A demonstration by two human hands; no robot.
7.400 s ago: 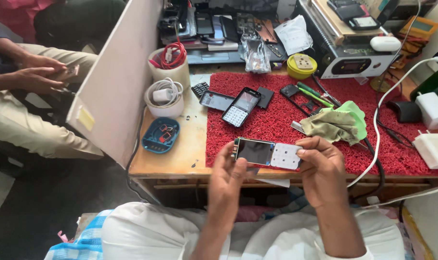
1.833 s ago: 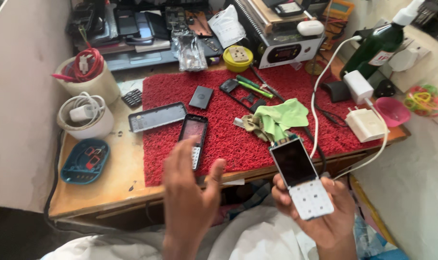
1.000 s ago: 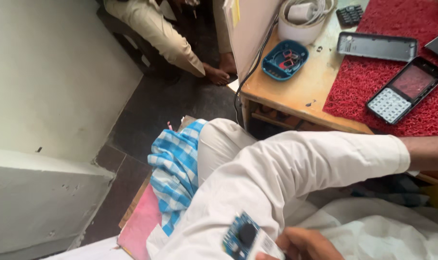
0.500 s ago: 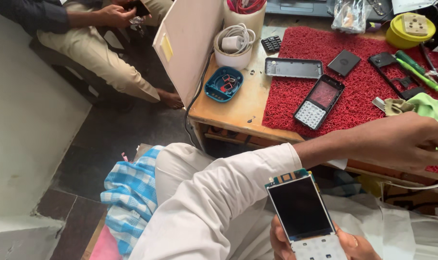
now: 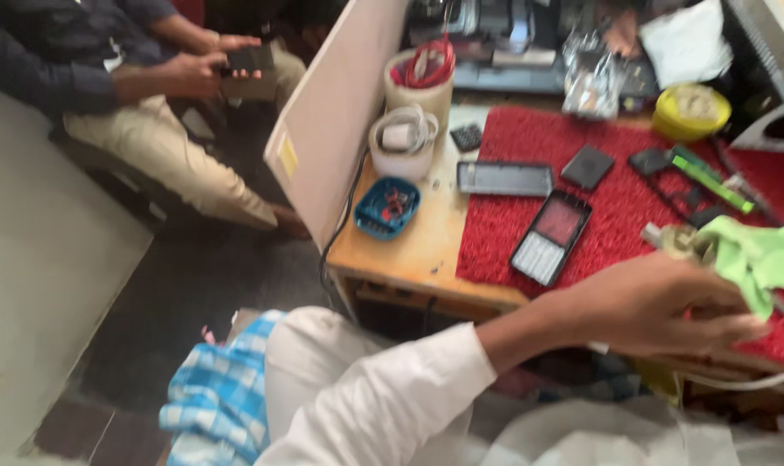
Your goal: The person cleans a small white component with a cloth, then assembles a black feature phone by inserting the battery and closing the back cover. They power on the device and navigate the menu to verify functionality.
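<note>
Reaching left hand (image 5: 668, 302) blurred, fingertips at green cloth (image 5: 767, 255); grip unclear

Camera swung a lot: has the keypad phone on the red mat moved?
No. The keypad phone lies beside the grey frame on the red mat, as before.

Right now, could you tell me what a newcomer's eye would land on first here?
Probably the bright red mat on the wooden table, strewn with phone parts, a keypad phone near its front edge. At right, the left hand reaches over to a green cloth.
</note>
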